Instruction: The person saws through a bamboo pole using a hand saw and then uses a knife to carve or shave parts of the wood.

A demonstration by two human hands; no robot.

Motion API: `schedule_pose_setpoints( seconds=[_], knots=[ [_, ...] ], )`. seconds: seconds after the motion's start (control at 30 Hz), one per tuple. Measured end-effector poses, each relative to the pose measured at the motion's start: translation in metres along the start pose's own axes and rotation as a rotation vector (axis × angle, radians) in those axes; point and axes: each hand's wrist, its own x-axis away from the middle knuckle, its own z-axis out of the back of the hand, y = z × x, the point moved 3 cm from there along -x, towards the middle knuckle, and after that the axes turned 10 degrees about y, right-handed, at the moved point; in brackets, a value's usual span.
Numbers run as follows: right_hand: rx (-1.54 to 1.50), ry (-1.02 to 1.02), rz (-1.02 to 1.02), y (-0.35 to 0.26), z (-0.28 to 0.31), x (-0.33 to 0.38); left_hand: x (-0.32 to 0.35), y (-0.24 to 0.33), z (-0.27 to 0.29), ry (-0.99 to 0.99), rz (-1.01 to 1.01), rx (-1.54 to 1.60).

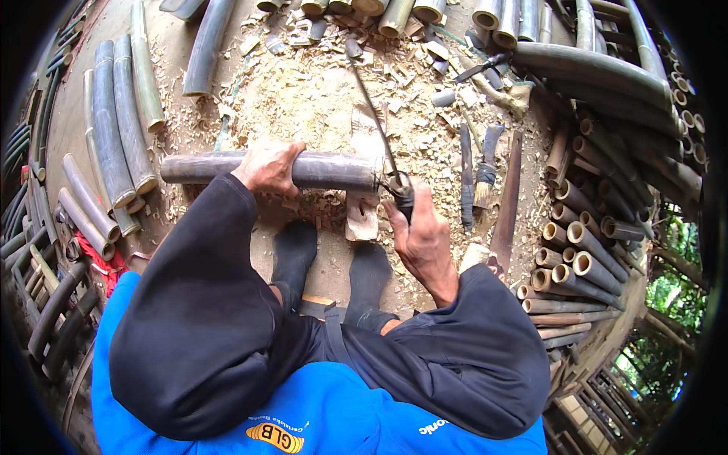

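A dark bamboo tube (337, 171) lies crosswise in front of me, its right end over a pale wooden block (362, 218). My left hand (269, 168) is wrapped over the tube near its middle. At the tube's right end, my right hand (422, 236) is closed on the dark handle of a long, thin metal tool (373, 111). The tool's shaft slants up and away to the left, crossing just past the cut end. Whether it touches the tube there I cannot tell. My feet in dark socks (294, 254) are on the near side of the tube.
Wood shavings (296, 98) cover the ground ahead. A dark-handled brush-like tool (487, 163), a dark rod (466, 178) and a brown wooden strip (508, 193) lie to the right. Cut bamboo tubes (588, 265) are stacked beyond them; longer bamboo poles (114, 125) lie at the left.
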Motion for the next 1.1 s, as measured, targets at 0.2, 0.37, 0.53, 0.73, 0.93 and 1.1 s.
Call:
schedule_pose_setpoints(
  seconds=[0.2, 0.37, 0.53, 0.73, 0.93, 1.1],
  knots=[
    [0.187, -0.048, -0.094, 0.061, -0.045, -0.003, -0.005, 0.005, -0.001, -0.029, -0.003, -0.003],
    [-0.120, -0.002, -0.037, 0.031, -0.006, -0.002, 0.004, 0.000, -0.008, 0.027, 0.002, -0.011],
    [-0.126, 0.362, 0.392, 0.019, -0.005, 0.010, 0.005, 0.013, -0.004, 0.151, -0.084, -0.053],
    [0.025, -0.031, -0.005, 0.023, -0.021, 0.000, 0.016, 0.003, -0.008, 0.137, -0.029, -0.023],
    [-0.248, 0.349, 0.394, 0.006, 0.005, 0.002, 0.005, 0.008, -0.007, 0.080, -0.008, -0.021],
    [0.121, -0.088, -0.022, 0.027, -0.023, -0.014, 0.016, 0.001, -0.012, 0.144, -0.009, -0.033]
  ],
)
